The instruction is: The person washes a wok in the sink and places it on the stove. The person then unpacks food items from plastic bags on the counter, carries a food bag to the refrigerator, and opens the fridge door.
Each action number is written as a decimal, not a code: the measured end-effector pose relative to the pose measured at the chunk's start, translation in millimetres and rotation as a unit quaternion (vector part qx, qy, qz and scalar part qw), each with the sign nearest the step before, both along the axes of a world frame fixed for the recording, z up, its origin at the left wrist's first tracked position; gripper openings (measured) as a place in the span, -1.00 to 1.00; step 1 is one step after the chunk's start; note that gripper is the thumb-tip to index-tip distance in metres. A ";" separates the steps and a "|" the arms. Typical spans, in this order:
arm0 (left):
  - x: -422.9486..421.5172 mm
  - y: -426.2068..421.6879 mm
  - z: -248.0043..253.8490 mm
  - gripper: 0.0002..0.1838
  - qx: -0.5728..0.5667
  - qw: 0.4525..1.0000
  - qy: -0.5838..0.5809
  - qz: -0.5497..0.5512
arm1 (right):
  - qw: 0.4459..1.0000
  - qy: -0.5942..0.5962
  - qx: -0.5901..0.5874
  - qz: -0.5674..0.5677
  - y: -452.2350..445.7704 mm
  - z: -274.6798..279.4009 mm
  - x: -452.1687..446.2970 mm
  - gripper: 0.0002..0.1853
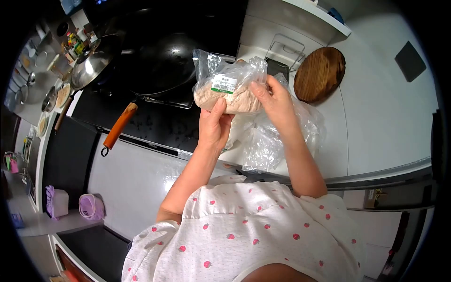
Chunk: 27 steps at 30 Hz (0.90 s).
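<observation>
Head view: left hand (pixel 217 124) and right hand (pixel 277 102) both grasp barcode-labelled clear plastic bag (pixel 244 97), held up just right of wok (pixel 162 70). Long axis roughly left-right; loose film (pixel 206 63) points up-frame, label (pixel 224 84) faces camera.

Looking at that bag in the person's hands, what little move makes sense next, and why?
Perhaps the right hand should ease the loose plastic apart: the left hand holds the bag at its lower edge, and the pale contents lie inside, below that plastic.
</observation>
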<state>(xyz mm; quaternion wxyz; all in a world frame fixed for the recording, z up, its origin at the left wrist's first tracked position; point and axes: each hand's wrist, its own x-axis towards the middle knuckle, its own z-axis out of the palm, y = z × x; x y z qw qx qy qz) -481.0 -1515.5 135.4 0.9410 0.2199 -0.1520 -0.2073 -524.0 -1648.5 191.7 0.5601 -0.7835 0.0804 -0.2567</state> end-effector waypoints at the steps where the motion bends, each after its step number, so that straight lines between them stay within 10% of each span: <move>1: -0.6 -0.3 0.1 -0.50 -0.002 1.000 0.001 -0.002 | 1.000 -0.008 -0.007 0.005 0.4 0.8 -0.5 -0.59; 27: 0.4 5.1 -2.7 -0.51 0.042 0.999 0.016 -0.009 | 0.999 -0.024 -0.017 -0.041 4.9 -6.3 -4.7 -0.63</move>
